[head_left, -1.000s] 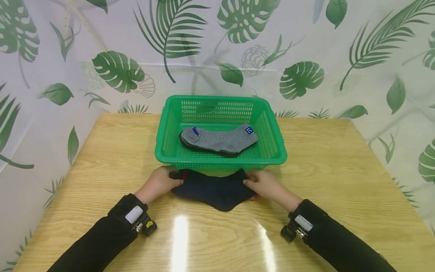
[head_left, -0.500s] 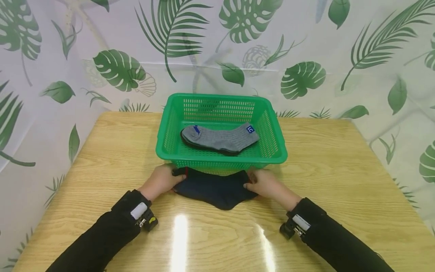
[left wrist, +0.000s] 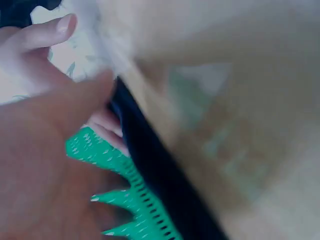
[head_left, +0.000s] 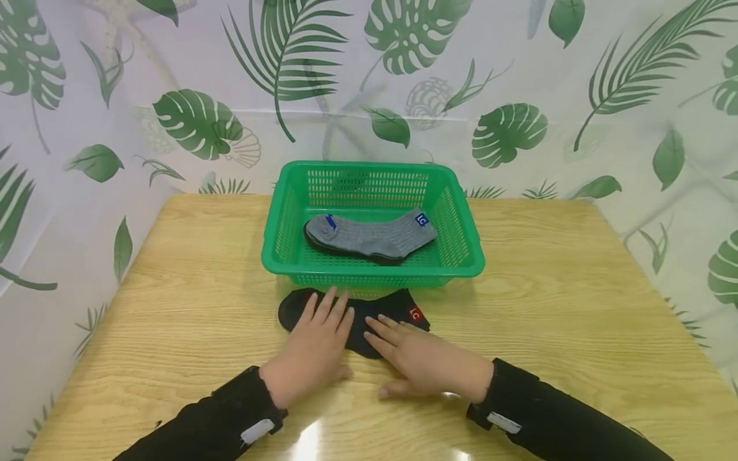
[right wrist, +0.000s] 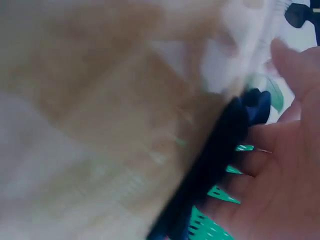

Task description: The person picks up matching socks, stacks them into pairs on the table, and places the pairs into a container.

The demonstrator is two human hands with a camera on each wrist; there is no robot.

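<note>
A dark sock (head_left: pixel 392 302), black-looking in the head view, lies flat on the table just in front of the basket. Its cuff points right and bears a red label (head_left: pixel 415 314); its rounded toe is at the left. My left hand (head_left: pixel 311 349) lies across the left half with fingers stretched out, hiding the middle of the sock. Straight fingers of my right hand (head_left: pixel 423 358) rest on the part nearer the cuff. Both wrist views show the dark sock edge (left wrist: pixel 150 155) along the fingers, blurred.
A green plastic basket (head_left: pixel 375 278) stands behind the hands. Inside it a grey sock (head_left: pixel 375 237) with a blue label lies on top of a dark one (head_left: pixel 387 260). The wooden table (head_left: pixel 553 307) extends to both sides, with a leaf-print cloth (head_left: pixel 438 141) behind.
Both hands have let go of the sock's two ends and moved inward onto its top, fingers now straight. The red cuff label has come into view, and the sock lies flatter.
</note>
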